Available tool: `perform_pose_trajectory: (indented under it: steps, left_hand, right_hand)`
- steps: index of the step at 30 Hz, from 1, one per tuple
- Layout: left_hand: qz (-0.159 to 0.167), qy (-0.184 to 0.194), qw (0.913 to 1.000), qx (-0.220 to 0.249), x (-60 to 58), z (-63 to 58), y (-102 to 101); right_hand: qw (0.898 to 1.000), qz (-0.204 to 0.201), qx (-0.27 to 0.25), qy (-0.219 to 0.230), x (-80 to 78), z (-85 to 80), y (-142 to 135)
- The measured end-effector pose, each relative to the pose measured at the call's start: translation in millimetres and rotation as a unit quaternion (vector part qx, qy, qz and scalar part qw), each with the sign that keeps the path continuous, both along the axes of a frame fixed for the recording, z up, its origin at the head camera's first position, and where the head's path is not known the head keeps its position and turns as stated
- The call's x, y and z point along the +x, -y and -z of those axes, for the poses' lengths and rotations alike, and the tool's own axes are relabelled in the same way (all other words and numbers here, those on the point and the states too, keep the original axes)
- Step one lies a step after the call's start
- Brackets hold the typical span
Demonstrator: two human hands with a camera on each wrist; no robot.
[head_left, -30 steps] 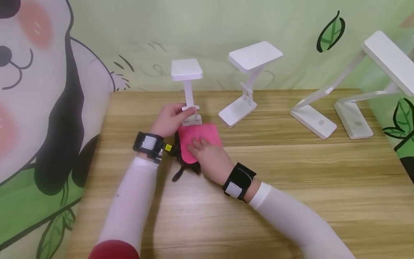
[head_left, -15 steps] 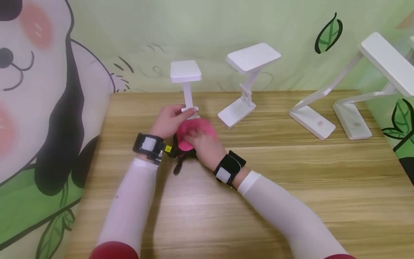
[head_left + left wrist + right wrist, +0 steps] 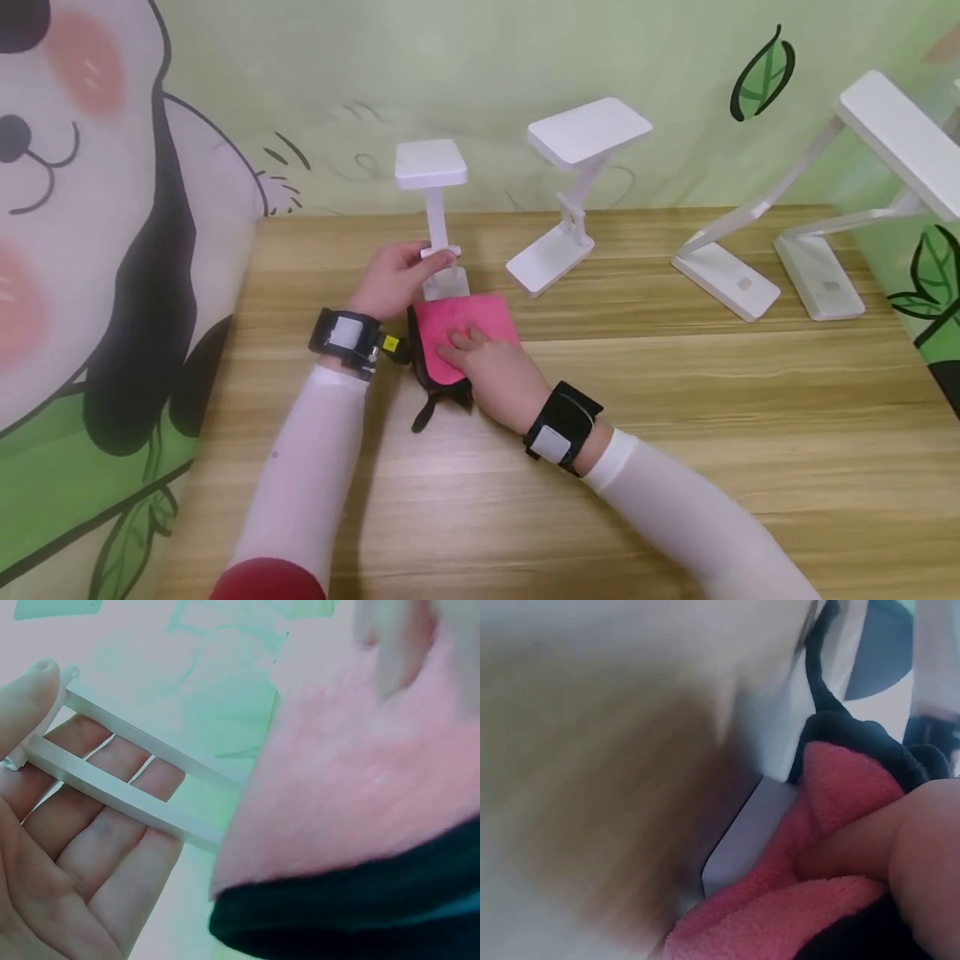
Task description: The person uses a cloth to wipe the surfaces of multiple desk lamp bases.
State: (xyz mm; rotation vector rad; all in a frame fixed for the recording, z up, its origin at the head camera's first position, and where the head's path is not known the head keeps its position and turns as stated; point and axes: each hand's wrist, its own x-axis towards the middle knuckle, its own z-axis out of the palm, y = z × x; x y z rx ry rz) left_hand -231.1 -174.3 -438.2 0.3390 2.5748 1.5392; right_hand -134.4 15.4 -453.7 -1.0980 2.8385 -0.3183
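My left hand [image 3: 395, 277] grips a small white desk lamp [image 3: 432, 163] at the hinge low on its stem. In the left wrist view the thumb lies over the hinge's crossbar, with the fingers behind the two thin struts. A pink plush cleaning cloth [image 3: 468, 315] with a black edge and a black hanging loop [image 3: 423, 414] covers the front of the lamp's base [image 3: 446, 284]. My right hand [image 3: 504, 379] holds the cloth against that base, fingers on top. In the right wrist view a digit pushes into the folded cloth beside the white base edge.
A second white desk lamp [image 3: 551, 260] stands just to the right. Two more lamps, one with its base [image 3: 727, 282] nearer and one beyond [image 3: 821, 277], are at the far right. A wall with a painted panda [image 3: 127, 167] borders the wooden table [image 3: 637, 392].
The right hand slid the cloth up the lamp base toward the stem, then back down toward the front edge. My left hand kept its grip on the lamp.
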Motion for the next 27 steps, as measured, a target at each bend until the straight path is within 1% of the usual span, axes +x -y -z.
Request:
perform_pose_trajectory:
  steps: [3, 5, 8, 10, 13, 16, 18, 20, 24, 27]
  left_hand:
    - [-0.001, 0.002, 1.0000, 0.000, 1.5, -1.7, 2.3]
    - [-0.003, 0.001, 1.0000, 0.001, 2.6, -2.4, 3.8]
    - [-0.005, 0.000, 1.0000, 0.003, 3.5, -2.9, 5.2]
    - [-0.005, -0.003, 1.0000, 0.002, 3.0, -2.6, 4.8]
    - [0.001, -0.007, 1.0000, 0.004, 1.4, -1.5, 3.3]
    - [0.005, -0.002, 0.9999, 0.009, 0.2, -1.2, 2.2]
    - [0.005, 0.000, 0.9999, 0.011, -0.2, -1.1, 2.3]
    - [0.005, 0.003, 1.0000, 0.007, -0.4, -1.4, 2.1]
    - [0.002, 0.003, 1.0000, -0.002, -1.4, -0.7, 1.6]
    - [0.002, 0.009, 0.9999, 0.004, -1.5, -1.2, 2.4]
  right_hand:
    - [1.000, -0.002, -0.008, 0.011, 5.6, -1.4, 0.9]
    - [1.000, -0.005, -0.023, 0.007, 1.9, -0.4, 4.7]
    - [0.998, -0.011, -0.055, -0.009, -12.8, 3.4, 13.2]
    - [0.996, -0.014, -0.079, -0.034, -27.3, 8.2, 19.2]
    - [0.994, -0.004, -0.097, -0.057, -46.1, 14.9, 25.6]
    - [0.991, 0.002, -0.102, -0.082, -52.4, 19.7, 26.7]
    - [0.993, 0.006, -0.091, -0.075, -47.7, 18.0, 23.6]
    - [0.995, 0.008, -0.080, -0.065, -39.4, 15.7, 18.3]
    - [0.999, 0.027, -0.039, -0.018, -19.8, 9.1, 6.4]
    - [0.999, 0.029, -0.027, 0.002, -6.5, 5.3, 0.0]
